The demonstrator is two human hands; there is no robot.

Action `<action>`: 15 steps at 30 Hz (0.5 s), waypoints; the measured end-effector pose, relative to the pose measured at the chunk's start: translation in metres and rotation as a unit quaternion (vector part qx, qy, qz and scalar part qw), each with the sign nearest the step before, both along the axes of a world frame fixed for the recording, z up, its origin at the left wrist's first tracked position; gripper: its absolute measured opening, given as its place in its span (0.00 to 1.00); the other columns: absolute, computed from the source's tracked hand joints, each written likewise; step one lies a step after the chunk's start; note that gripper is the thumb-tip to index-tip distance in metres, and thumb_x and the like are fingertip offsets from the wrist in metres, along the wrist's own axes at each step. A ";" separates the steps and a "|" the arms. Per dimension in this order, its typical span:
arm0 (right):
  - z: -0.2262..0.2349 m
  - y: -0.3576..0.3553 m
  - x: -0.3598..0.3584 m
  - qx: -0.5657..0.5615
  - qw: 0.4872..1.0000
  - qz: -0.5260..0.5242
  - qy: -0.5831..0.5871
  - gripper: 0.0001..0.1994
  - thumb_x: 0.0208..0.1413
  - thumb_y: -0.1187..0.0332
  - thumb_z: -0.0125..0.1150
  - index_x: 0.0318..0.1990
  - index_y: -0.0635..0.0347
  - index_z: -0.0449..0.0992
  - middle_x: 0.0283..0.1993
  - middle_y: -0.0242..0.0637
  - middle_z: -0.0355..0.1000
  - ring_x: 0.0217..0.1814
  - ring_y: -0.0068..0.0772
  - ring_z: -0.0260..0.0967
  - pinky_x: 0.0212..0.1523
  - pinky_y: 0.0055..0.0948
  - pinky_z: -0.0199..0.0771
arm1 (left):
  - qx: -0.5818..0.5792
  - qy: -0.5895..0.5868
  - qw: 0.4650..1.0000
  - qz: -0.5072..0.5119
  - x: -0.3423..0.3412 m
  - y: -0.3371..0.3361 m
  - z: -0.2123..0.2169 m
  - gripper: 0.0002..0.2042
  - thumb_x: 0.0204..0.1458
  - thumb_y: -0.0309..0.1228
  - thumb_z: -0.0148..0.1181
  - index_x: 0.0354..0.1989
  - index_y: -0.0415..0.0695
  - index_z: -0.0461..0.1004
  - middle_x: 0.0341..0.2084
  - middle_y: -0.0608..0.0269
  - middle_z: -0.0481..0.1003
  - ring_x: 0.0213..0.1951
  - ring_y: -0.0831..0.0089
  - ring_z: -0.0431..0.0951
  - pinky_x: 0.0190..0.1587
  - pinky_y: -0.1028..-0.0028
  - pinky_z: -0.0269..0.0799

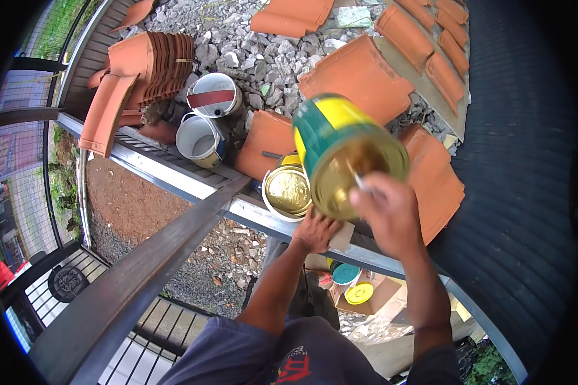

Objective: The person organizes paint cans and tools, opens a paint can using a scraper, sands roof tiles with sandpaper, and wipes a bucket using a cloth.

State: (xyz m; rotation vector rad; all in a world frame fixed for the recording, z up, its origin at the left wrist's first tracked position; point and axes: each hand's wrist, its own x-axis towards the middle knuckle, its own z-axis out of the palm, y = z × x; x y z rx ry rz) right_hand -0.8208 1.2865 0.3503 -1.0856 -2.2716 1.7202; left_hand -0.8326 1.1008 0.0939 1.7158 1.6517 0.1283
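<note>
A large green and yellow metal can [327, 131] leans over the roof edge, its round gold end facing me and blurred by motion. In front of that end is my right hand [388, 208], fingers closed around a thin, pale thing too smeared to name. My left hand [316, 231] rests at the metal roof edge just below the can, its fingers spread. Whether those fingers touch the can is unclear. Beside that hand stands a white bucket [268, 204] with a gold can lid [287, 191] inside its rim.
Two white buckets [196, 140] stand to the left near stacked clay tiles [149, 67]. Loose tiles [356, 80] lie over grey rubble [257, 64]. A metal beam [154, 263] slants across the lower left. Dark corrugated roofing [520, 167] covers the right; below sits a cardboard box [382, 295].
</note>
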 end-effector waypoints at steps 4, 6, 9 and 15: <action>-0.123 0.070 -0.147 0.039 0.996 0.017 0.081 0.14 0.56 0.63 0.63 0.28 0.68 0.76 0.24 0.44 0.72 0.26 0.33 0.69 0.31 0.37 0.69 | 0.073 0.040 0.996 0.044 -0.002 -0.009 -0.009 0.42 0.42 0.46 0.65 0.70 0.49 0.61 0.68 0.52 0.64 0.69 0.48 0.61 0.69 0.39 0.51; -0.190 0.088 -0.207 0.054 0.997 0.056 0.011 0.15 0.53 0.62 0.61 0.33 0.69 0.79 0.31 0.52 0.77 0.32 0.48 0.76 0.37 0.42 0.74 | 0.091 0.033 0.994 0.056 0.001 -0.008 -0.014 0.42 0.42 0.45 0.65 0.70 0.47 0.61 0.68 0.50 0.63 0.69 0.47 0.61 0.68 0.37 0.53; -0.251 0.088 -0.270 0.044 0.993 0.085 -0.066 0.15 0.50 0.64 0.58 0.40 0.65 0.83 0.45 0.59 0.79 0.48 0.54 0.78 0.48 0.43 0.76 | 0.101 0.043 0.991 0.077 -0.002 -0.019 -0.018 0.42 0.42 0.45 0.65 0.70 0.45 0.61 0.68 0.49 0.63 0.69 0.47 0.61 0.68 0.37 0.53; -0.315 0.071 -0.340 0.077 0.961 0.198 -0.175 0.18 0.50 0.66 0.56 0.39 0.77 0.81 0.40 0.62 0.79 0.42 0.55 0.80 0.41 0.44 0.78 | 0.077 0.024 0.995 0.061 -0.005 -0.014 -0.016 0.40 0.46 0.49 0.62 0.68 0.45 0.63 0.68 0.50 0.63 0.69 0.46 0.60 0.69 0.37 0.52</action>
